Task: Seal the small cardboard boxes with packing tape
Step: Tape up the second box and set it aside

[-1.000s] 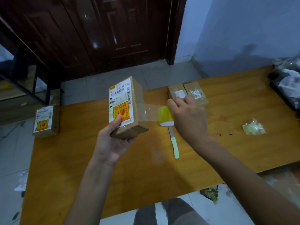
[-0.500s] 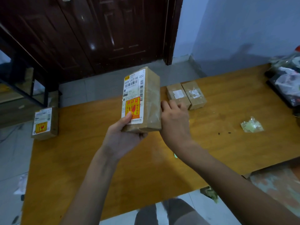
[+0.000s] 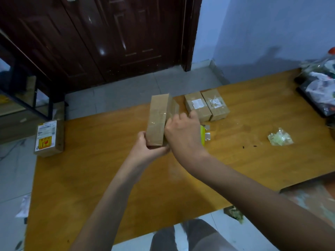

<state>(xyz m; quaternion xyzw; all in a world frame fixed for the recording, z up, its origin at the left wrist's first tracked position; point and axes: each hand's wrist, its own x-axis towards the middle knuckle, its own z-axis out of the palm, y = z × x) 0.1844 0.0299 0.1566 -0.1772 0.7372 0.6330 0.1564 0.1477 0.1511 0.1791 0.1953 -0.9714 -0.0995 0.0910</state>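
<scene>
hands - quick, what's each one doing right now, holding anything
Left hand: grips the bottom end of the box, held upright above the table.
Right hand: fingers curled against the box's right side; the yellow tape roll shows just behind it, grip hidden.

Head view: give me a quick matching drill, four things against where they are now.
Things:
1. held box
2. labelled box
3. pair of boxes
4. crumpled plastic wad

Places:
A. table's left edge
B. right of the hands, lying alone
C. side by side at the far edge
D. lifted between both hands

Pairs: 1-D, 2-A, 3-C, 4-B. The left hand grips the held box's lower end; the right hand is at its side.
</scene>
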